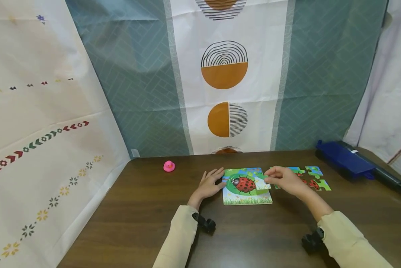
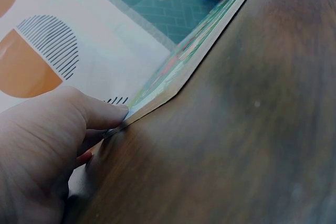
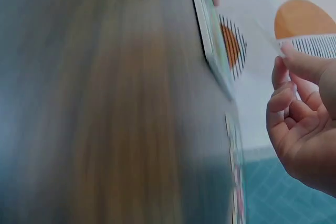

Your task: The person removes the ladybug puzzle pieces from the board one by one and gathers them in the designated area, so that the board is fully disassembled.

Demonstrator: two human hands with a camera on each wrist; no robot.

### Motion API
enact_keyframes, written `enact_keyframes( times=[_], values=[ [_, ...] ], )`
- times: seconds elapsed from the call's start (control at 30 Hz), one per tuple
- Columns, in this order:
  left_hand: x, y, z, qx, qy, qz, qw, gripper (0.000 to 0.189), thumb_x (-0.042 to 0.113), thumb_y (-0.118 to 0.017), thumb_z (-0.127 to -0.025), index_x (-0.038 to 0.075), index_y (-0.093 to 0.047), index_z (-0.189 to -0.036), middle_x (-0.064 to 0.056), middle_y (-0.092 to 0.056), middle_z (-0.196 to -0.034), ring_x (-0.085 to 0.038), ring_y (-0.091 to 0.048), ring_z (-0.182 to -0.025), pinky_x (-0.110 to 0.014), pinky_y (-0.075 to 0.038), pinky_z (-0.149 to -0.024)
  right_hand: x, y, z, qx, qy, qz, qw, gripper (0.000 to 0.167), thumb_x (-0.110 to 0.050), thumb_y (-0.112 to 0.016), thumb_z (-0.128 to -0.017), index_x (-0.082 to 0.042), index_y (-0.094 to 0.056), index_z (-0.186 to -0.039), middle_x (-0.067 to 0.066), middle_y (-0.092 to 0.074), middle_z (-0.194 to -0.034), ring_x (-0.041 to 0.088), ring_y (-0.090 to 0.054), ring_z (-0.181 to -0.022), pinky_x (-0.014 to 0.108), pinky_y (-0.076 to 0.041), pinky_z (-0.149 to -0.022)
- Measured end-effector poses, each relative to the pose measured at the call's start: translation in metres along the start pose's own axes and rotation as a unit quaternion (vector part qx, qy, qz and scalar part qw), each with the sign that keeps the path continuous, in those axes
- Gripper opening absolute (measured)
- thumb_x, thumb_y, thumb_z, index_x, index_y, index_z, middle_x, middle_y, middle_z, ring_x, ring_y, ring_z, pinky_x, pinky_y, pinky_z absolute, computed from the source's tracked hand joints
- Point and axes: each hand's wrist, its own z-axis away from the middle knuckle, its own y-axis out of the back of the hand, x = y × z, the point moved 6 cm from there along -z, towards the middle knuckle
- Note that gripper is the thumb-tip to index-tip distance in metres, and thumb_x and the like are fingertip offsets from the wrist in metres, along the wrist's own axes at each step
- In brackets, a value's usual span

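A square ladybug puzzle board (image 1: 247, 199) lies flat on the brown table. My left hand (image 1: 208, 184) rests at its left edge, fingers spread out and the thumb touching the border. Seen in the left wrist view, that thumb (image 2: 107, 113) lies against the board's corner. Over the board's right side, my right hand (image 1: 282, 179) pinches a puzzle piece (image 1: 262, 183) between thumb and fingertips. The piece shows pale and green, and it hangs above the board in the left wrist view. In the right wrist view the other fingers (image 3: 286, 103) are curled.
Several loose puzzle pieces (image 1: 314, 171) lie right of the board, partly hidden by my right hand. A pink rubber duck (image 1: 169, 166) sits at the back left. A blue dustpan-like object (image 1: 344, 158) with a black handle lies at the back right. Cloth hangs behind the table.
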Motion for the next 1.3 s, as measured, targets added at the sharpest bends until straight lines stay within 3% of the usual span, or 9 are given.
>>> enact_keyframes(
  times=[0.17,0.37,0.63,0.83,1.07,1.3],
  values=[
    [-0.001,0.002,0.000,0.004,0.002,0.003,1.0000,0.056,0.027,-0.052,-0.101,0.007,-0.036,-0.151,-0.007,-0.029,-0.162,-0.032,-0.020,-0.151,-0.059,0.001,-0.123,0.017,0.019,0.013,0.002,-0.023,0.015,0.9996,0.043,-0.030,-0.063,-0.095,0.003,-0.057,-0.122,0.012,-0.069,-0.106,0.016,-0.057,-0.085,0.030,-0.048,-0.068],
    [-0.001,0.002,0.000,0.005,0.003,0.006,1.0000,0.056,0.027,-0.052,-0.101,0.007,-0.037,-0.151,-0.007,-0.029,-0.161,-0.032,-0.020,-0.151,-0.059,0.000,-0.123,0.033,0.025,0.028,-0.010,-0.063,0.017,0.9978,0.043,-0.030,-0.064,-0.094,0.004,-0.058,-0.120,0.007,-0.069,-0.103,0.015,-0.053,-0.080,0.029,-0.045,-0.065],
    [0.001,0.002,0.000,0.003,0.003,0.004,1.0000,0.056,0.027,-0.052,-0.101,0.007,-0.037,-0.151,-0.008,-0.030,-0.161,-0.033,-0.020,-0.151,-0.059,0.000,-0.123,0.036,0.030,0.037,-0.001,-0.041,0.067,0.9969,0.037,-0.028,-0.068,-0.092,0.003,-0.063,-0.112,0.009,-0.072,-0.098,0.022,-0.066,-0.094,0.039,-0.054,-0.079],
    [0.001,0.001,0.000,0.004,0.000,0.005,1.0000,0.056,0.026,-0.053,-0.100,0.007,-0.037,-0.151,-0.008,-0.030,-0.161,-0.033,-0.021,-0.151,-0.059,0.000,-0.123,0.039,0.035,0.039,0.026,-0.018,0.107,0.9938,0.029,-0.024,-0.072,-0.088,0.001,-0.069,-0.102,0.015,-0.073,-0.101,0.024,-0.068,-0.090,0.030,-0.053,-0.069],
    [-0.002,0.001,0.001,0.006,0.005,-0.005,1.0000,0.056,0.025,-0.054,-0.100,0.008,-0.038,-0.151,-0.006,-0.031,-0.161,-0.033,-0.021,-0.151,-0.059,0.000,-0.123,0.039,0.034,0.041,0.022,0.002,0.131,0.9911,0.024,-0.023,-0.075,-0.085,-0.003,-0.072,-0.097,0.007,-0.073,-0.092,0.011,-0.063,-0.079,0.026,-0.048,-0.062],
    [0.000,0.000,0.000,0.005,-0.003,0.001,1.0000,0.056,0.026,-0.053,-0.099,0.007,-0.038,-0.150,-0.007,-0.030,-0.161,-0.033,-0.021,-0.151,-0.059,0.000,-0.123,0.036,0.034,0.041,0.035,0.035,0.191,0.9803,0.009,-0.021,-0.076,-0.082,-0.012,-0.074,-0.084,-0.002,-0.074,-0.084,0.000,-0.059,-0.074,0.023,-0.046,-0.063]
  ],
)
